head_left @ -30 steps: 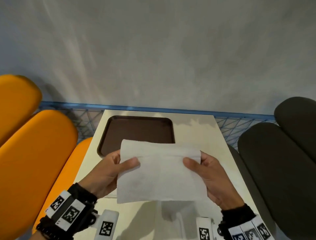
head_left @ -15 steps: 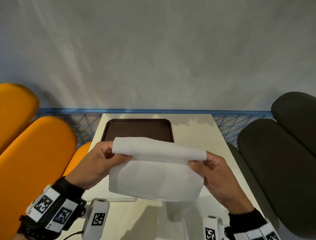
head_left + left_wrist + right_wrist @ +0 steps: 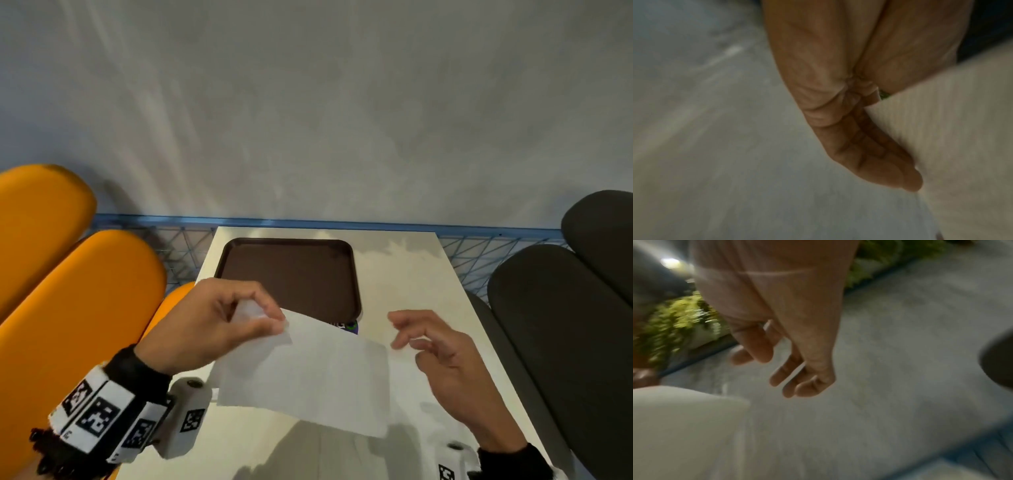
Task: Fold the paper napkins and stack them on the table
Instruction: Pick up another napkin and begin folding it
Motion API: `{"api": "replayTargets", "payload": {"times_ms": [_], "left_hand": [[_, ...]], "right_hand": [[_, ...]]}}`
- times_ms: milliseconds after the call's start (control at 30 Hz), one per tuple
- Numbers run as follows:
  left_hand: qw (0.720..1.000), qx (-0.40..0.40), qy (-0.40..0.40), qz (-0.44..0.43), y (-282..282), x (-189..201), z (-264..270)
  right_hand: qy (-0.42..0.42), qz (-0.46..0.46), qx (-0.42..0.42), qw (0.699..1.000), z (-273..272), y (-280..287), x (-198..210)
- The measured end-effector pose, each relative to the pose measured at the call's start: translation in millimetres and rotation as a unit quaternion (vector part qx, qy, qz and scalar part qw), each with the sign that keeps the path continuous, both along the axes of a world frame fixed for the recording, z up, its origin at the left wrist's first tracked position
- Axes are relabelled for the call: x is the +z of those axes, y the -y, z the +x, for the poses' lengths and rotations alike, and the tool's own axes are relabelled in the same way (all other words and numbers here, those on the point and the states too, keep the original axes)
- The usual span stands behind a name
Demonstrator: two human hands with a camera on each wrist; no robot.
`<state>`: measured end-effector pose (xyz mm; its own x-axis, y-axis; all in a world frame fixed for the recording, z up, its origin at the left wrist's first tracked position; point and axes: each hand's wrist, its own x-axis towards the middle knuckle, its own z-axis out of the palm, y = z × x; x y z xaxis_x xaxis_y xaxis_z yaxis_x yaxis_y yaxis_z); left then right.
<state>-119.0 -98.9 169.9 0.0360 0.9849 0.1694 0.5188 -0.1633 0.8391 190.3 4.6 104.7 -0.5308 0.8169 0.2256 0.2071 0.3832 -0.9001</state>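
A white paper napkin is held above the near half of the pale table, pinched at its far left corner by the left hand. The thumb and fingers of that hand are closed together on the corner, and the rest of the sheet hangs down and to the right, tilted, with its lower right corner nearest the viewer. In the left wrist view the napkin is seen lying against the fingers, which are pressed side by side.

The right hand is held just beside the right edge of the napkin, apart from it; its fingers are loosely curled and spread, and nothing is gripped by them. The same is shown in the right wrist view, where the fingers hang free of the napkin.

A dark brown tray is set on the far left part of the table. Orange seats are seen at the left and dark seats at the right.
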Motion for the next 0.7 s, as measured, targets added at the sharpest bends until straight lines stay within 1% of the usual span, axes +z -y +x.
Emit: {"api": "replayTargets", "payload": {"times_ms": [33, 67, 100, 167, 200, 233, 267, 333, 467, 600, 633, 667, 700], "left_hand": [[0.996, -0.016, -0.087, 0.022, 1.3, 2.1, 2.6], [0.987, -0.038, -0.154, 0.039, 1.6, 3.5, 6.2], [0.977, -0.061, -0.198, 0.050, 1.9, 4.6, 10.7], [0.967, -0.089, -0.238, 0.032, 4.7, 7.3, 21.6], [0.961, -0.086, -0.261, 0.033, 7.0, 7.7, 25.2], [0.955, -0.068, -0.286, 0.050, 9.5, 8.3, 26.8], [0.950, -0.041, -0.304, 0.062, 12.6, 9.7, 27.0], [0.959, 0.003, -0.276, 0.067, 16.9, 14.0, 26.2], [0.986, 0.048, -0.144, 0.062, 14.6, 7.2, 35.1], [0.994, 0.078, -0.031, 0.062, 13.0, 7.5, 41.6], [0.994, 0.096, -0.010, 0.057, 14.6, 10.7, 37.7], [0.992, 0.114, 0.004, 0.053, 17.3, 13.4, 31.8], [0.990, 0.130, 0.010, 0.051, 21.2, 14.6, 25.1]], "right_hand": [[0.034, 0.062, -0.026, 0.997, -5.3, 1.8, 6.9], [0.061, 0.120, -0.023, 0.991, -14.0, 5.5, 15.4], [0.092, 0.158, 0.013, 0.983, -25.8, 10.2, 23.1], [0.174, 0.176, 0.105, 0.963, -50.9, 19.5, 31.8], [0.200, 0.175, 0.136, 0.954, -61.9, 21.8, 31.2], [0.207, 0.187, 0.155, 0.948, -70.6, 22.7, 29.0], [0.194, 0.201, 0.159, 0.947, -76.8, 23.0, 28.7], [0.156, 0.210, 0.152, 0.953, -81.1, 21.5, 28.4], [0.122, 0.230, 0.151, 0.954, -80.4, 19.7, 27.2], [0.070, 0.226, 0.131, 0.963, -71.6, 20.7, 16.0], [0.078, 0.213, 0.131, 0.965, -62.7, 18.6, 8.1], [0.113, 0.193, 0.132, 0.966, -51.8, 16.0, -1.9], [0.167, 0.166, 0.135, 0.962, -39.7, 12.8, -13.2]]}}
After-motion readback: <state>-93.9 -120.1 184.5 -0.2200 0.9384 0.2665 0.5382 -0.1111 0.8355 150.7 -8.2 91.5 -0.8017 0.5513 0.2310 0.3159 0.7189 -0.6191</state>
